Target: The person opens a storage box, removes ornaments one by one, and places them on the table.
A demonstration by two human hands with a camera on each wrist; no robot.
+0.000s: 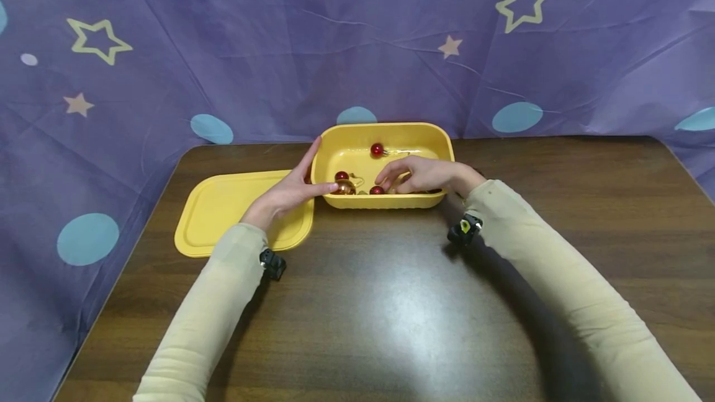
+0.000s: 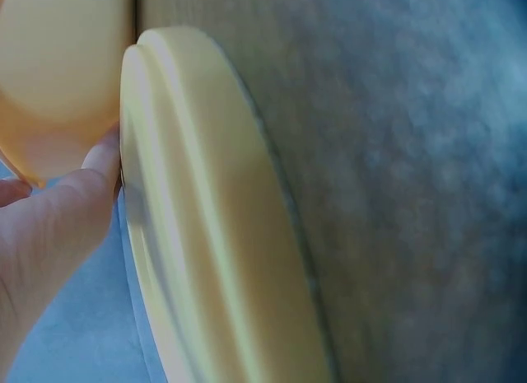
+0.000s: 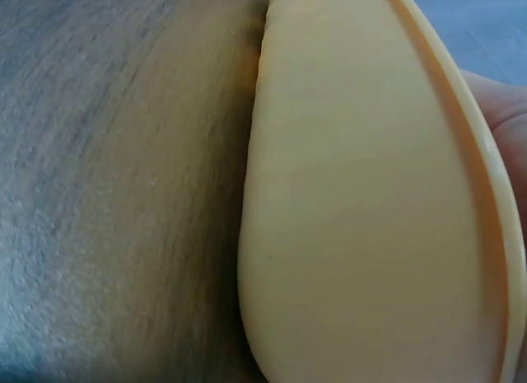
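Observation:
A yellow plastic box (image 1: 385, 201) stands at the back of the table. My left hand (image 1: 287, 192) grips its left end, thumb over the near rim and fingers along the outer wall. Inside lie a red bauble (image 1: 377, 150) near the back wall, a smaller red bauble (image 1: 342, 175), a copper-gold bauble (image 1: 345, 187) by my left thumb, and another red bauble (image 1: 377, 190) near the front wall. My right hand (image 1: 426, 175) reaches over the rim into the box, bent fingers beside that front bauble. The front wall hides its fingertips and whatever they touch.
A yellow lid (image 1: 223, 206) lies flat left of the box, partly under my left hand. The brown wooden table (image 1: 357, 303) extends toward me and to the right. Behind it hangs a purple cloth (image 1: 279, 67) with stars and dots.

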